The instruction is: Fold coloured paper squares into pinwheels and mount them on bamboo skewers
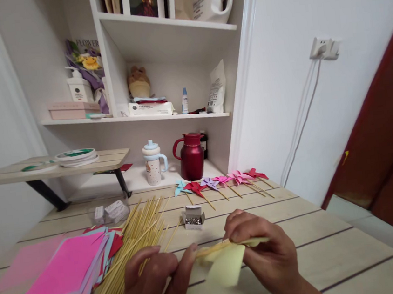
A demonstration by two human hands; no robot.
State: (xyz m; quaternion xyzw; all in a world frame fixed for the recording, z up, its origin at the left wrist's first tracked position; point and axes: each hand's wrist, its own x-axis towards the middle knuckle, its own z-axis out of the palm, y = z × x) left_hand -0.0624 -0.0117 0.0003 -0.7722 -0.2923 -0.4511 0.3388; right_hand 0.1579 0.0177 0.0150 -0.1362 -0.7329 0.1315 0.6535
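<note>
Pale yellow folded paper point(226, 268), shaped like a partly made pinwheel, is held above the table between my two hands. My right hand point(268, 247) is closed, pinching the paper's folded middle between thumb and fingers. A tan, narrow part of it points left, and I cannot tell if this is a stick or a shaded fold. My left hand point(158, 282) is curled, with a fingertip and thumb closed at that left end. Just beyond the hands stands an open small box of metal pins point(193, 220). Thin wooden sticks point(136, 237) lie in a heap beside my left hand.
Coloured paper sheets point(65, 268) are stacked at the left, near small white boxes point(115, 211). Finished pinwheels point(196, 189) line the table's back right. Behind stand a cup point(152, 165) and a red jug point(192, 156). A raised wooden stand point(113, 158) is at back left.
</note>
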